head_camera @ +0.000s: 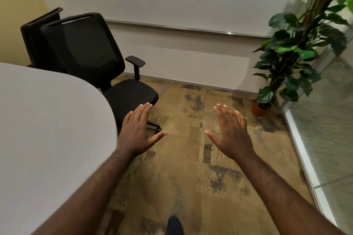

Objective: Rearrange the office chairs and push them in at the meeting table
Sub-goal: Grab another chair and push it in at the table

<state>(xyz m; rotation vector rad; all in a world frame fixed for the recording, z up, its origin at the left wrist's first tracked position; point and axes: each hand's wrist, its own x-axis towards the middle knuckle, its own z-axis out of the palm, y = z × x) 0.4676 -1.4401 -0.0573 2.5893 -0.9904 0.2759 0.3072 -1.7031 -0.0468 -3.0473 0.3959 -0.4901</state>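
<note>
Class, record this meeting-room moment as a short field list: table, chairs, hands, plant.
table: pale grey rounded meeting table, on the left
near chair: black mesh-backed office chair, seat turned away from the table, not pushed in
far chair: second black chair, behind the first
left hand: open, empty
right hand: open, empty
plant: leafy green plant in terracotta pot, right corner

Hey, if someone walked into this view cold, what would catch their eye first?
Two open, empty hands held out mid-frame over the patterned carpet: the left hand and the right hand. Next, the black office chair at the left beside the curved white table, seat facing out, and the leafy potted plant in the right corner.
</note>
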